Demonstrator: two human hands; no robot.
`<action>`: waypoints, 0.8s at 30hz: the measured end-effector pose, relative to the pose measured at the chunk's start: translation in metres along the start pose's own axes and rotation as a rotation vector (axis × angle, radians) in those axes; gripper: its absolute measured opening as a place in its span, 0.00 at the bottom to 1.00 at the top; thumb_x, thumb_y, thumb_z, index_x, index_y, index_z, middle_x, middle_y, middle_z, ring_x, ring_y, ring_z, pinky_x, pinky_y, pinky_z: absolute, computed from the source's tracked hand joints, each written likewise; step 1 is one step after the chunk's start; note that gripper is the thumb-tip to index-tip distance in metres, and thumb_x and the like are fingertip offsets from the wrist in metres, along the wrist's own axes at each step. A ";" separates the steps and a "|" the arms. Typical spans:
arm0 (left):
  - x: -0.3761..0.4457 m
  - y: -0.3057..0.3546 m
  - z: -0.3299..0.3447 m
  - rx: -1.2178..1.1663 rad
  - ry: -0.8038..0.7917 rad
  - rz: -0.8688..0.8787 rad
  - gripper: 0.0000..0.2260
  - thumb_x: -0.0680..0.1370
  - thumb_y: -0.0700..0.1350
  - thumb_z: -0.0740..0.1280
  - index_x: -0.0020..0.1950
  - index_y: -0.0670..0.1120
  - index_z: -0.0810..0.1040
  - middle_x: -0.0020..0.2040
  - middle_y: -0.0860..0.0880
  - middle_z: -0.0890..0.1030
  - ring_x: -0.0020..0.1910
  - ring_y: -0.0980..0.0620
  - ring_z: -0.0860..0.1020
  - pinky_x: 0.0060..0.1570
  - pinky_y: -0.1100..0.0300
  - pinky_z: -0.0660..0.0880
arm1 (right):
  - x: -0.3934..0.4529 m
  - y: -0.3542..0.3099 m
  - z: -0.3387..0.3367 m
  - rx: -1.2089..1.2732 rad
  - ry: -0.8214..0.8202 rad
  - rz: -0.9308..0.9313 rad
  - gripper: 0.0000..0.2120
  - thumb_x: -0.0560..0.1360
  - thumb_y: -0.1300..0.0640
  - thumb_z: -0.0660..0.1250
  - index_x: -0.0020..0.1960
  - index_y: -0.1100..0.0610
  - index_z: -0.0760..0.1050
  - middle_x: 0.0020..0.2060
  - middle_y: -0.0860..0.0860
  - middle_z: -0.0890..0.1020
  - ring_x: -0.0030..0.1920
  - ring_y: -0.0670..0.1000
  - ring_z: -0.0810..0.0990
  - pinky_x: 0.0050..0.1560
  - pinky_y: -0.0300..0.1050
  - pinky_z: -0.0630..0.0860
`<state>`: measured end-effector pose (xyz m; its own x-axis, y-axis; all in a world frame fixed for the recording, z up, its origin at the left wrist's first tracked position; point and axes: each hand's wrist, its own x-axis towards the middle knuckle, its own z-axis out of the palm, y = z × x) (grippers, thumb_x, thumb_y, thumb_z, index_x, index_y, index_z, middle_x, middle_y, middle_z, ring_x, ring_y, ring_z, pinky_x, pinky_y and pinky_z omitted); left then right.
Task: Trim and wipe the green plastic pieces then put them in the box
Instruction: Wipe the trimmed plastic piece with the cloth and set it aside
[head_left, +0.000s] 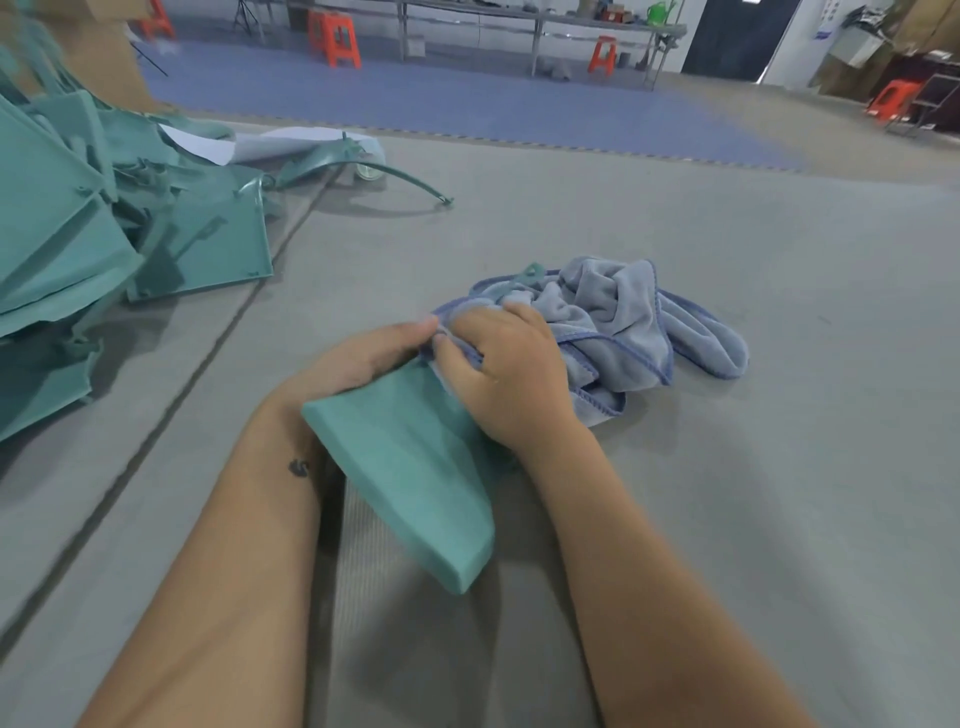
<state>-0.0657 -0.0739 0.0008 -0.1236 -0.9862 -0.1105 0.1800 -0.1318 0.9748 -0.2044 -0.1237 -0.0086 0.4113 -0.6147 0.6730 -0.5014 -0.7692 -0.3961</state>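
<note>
Green plastic piece (410, 467), wedge-shaped with a thick near edge, held low centre of the view, tilted, its near end raised off the grey floor mat (727, 467). Far end sits between the two hands.

Left hand (363, 358) under and behind the piece's far end, fingers stretched along it, thumb tip meeting the cloth; it supports and grips the piece from the left side.

Right hand (504, 374) on top of the far end, fingers curled round a bunch of the blue-grey cloth (623, 322), pressing it against the plastic. Rest of the cloth lies crumpled on the mat just beyond and to the right of the hand, darker blue stitched hem showing.

A small green offcut (527, 274) pokes out at the cloth's far edge.

Far left: a heap of green plastic pieces (78, 234), flat panels with ribs and pegs, stacked loosely. A thin curved green strip (405, 176) arcs out from the heap toward the middle, near a white sheet (208, 145).

Background: blue floor (415, 98), orange stools (335, 36), a long metal desk (519, 15) with clutter, a green watering can (660, 11) on it, and a dark doorway (737, 31).
</note>
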 end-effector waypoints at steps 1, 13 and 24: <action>-0.007 0.003 0.006 -0.090 -0.055 -0.035 0.15 0.75 0.46 0.61 0.42 0.41 0.86 0.44 0.44 0.85 0.43 0.52 0.84 0.41 0.64 0.79 | 0.001 0.003 0.001 -0.024 -0.014 0.020 0.19 0.74 0.59 0.69 0.32 0.54 0.60 0.30 0.47 0.65 0.36 0.47 0.60 0.45 0.45 0.62; 0.001 0.002 -0.021 0.016 -0.152 -0.198 0.17 0.70 0.33 0.65 0.58 0.38 0.76 0.44 0.43 0.85 0.42 0.47 0.84 0.42 0.59 0.80 | 0.003 0.024 0.002 -0.261 0.055 0.268 0.10 0.78 0.57 0.61 0.39 0.55 0.63 0.36 0.47 0.68 0.44 0.53 0.71 0.75 0.54 0.54; 0.011 0.001 -0.025 0.264 0.157 -0.074 0.11 0.58 0.38 0.67 0.31 0.51 0.85 0.32 0.51 0.83 0.33 0.54 0.81 0.39 0.61 0.76 | 0.005 -0.011 0.006 0.146 -0.107 -0.067 0.13 0.73 0.62 0.69 0.31 0.64 0.73 0.28 0.55 0.75 0.33 0.55 0.71 0.39 0.52 0.68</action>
<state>-0.0428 -0.0876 -0.0043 0.0289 -0.9810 -0.1920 -0.0859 -0.1938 0.9773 -0.1923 -0.1192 -0.0043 0.5225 -0.5702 0.6339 -0.3572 -0.8215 -0.4445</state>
